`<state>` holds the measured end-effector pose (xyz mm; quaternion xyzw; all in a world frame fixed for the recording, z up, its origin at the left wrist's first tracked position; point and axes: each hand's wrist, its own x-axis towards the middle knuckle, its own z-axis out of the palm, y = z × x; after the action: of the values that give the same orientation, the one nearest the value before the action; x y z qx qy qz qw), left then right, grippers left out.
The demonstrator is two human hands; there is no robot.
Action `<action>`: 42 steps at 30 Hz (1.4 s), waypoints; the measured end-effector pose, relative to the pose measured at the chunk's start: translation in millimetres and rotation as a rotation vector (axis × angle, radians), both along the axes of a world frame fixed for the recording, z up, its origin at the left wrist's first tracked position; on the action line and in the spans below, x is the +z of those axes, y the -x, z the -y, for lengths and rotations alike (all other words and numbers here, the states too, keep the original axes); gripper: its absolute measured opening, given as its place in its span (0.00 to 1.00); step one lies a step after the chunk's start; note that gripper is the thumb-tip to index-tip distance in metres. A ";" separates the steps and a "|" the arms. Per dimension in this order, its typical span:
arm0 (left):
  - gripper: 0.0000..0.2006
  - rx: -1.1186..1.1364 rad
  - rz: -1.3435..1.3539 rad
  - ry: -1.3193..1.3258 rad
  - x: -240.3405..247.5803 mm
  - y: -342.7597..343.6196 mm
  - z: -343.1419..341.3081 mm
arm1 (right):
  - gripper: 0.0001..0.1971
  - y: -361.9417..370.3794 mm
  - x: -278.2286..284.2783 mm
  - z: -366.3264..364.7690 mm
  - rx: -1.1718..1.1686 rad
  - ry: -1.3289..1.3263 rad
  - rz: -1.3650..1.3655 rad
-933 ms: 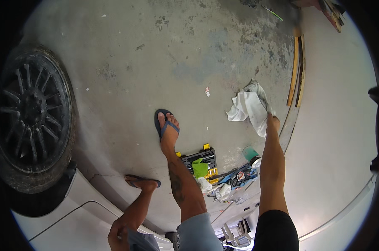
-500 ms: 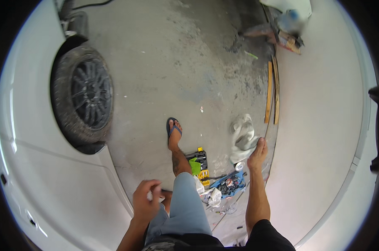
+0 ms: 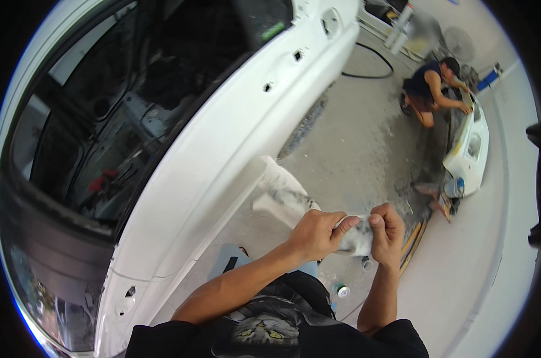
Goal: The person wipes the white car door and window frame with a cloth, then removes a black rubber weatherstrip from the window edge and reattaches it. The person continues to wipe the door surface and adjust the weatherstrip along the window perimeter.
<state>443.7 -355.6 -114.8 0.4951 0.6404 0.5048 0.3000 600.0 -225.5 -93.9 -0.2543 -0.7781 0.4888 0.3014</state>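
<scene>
A white rag [image 3: 357, 234] with grey and black smudges is stretched between my two hands at chest height. My left hand [image 3: 317, 234] grips it with the thumb on top, and a loose length of it trails out beyond that hand toward the car. On the other side my right hand [image 3: 388, 234] pinches the rag's edge between thumb and curled fingers. To my left stands a white car body [image 3: 222, 128], with the rag's free end in front of its lower side.
A person [image 3: 428, 86] crouches at the far right, hands on a white bumper [image 3: 470, 149]. Near it are a bucket [image 3: 454, 187] and wooden strips [image 3: 412, 246] along the wall. A small can [image 3: 341, 290] stands on the floor near me. A black hose [image 3: 375, 76] curves far ahead.
My view has swung up and toward the car. The rag has risen from low on my right, where only my right hand held it; my left hand now grips it too.
</scene>
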 end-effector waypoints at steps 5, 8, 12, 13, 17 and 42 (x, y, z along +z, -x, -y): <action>0.14 0.003 -0.137 0.052 67.9 41.5 107.7 | 0.29 38.2 75.1 39.1 0.338 0.238 -0.126; 0.12 0.135 -0.100 0.063 98.9 43.2 150.1 | 0.33 73.0 101.8 45.1 0.784 -0.009 0.069; 0.10 0.458 -0.219 -0.112 121.9 25.2 170.6 | 0.31 125.7 101.4 72.5 1.174 -0.146 -0.001; 0.11 0.502 -0.280 -0.004 126.0 23.5 174.6 | 0.27 133.5 99.6 84.7 1.134 -0.072 0.022; 0.15 0.565 -0.161 0.000 147.8 28.3 210.3 | 0.16 157.4 104.8 110.2 1.056 0.212 0.043; 0.48 1.247 0.549 -0.846 -14.6 -18.4 222.1 | 0.10 275.7 76.3 339.8 1.530 -0.066 0.084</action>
<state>462.2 -577.7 -129.4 -0.0241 0.4569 0.8832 -0.1034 324.3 -565.2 -17.6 0.3458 -0.7624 0.5279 -0.1435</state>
